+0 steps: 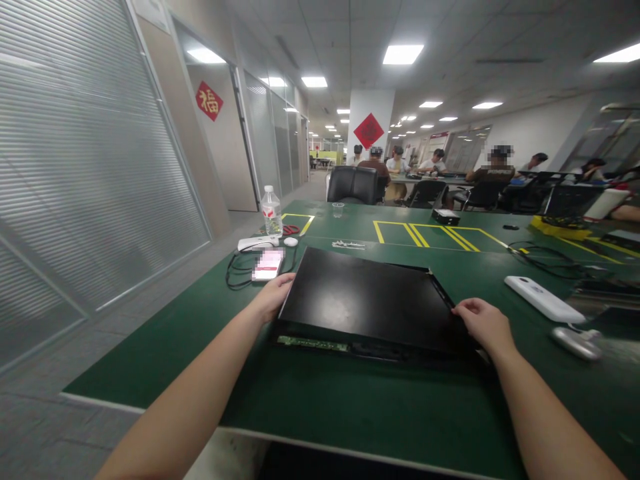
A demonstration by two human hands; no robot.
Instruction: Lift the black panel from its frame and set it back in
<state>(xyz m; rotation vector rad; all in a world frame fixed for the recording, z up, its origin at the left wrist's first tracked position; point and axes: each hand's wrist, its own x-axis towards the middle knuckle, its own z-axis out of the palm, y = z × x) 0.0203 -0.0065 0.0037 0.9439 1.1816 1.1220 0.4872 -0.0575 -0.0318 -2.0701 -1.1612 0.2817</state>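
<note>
Near the table's (350, 407) left edge lies a phone (267, 265). The left hand (273, 298) grips the left edge of the black panel (365, 300), which sits mid-table toward the near edge. The right hand (484, 325) clasps its right edge.

Gold "福" on red diamond sign (209, 101), wall far beyond left hand (270, 297). Pillar diamond sign (369, 131): character unreadable.

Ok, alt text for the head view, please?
Both hands grip a flat black rectangular panel by its side edges, left hand, right hand, on a dark green table mat. A narrow green circuit strip shows under its near edge.
</note>
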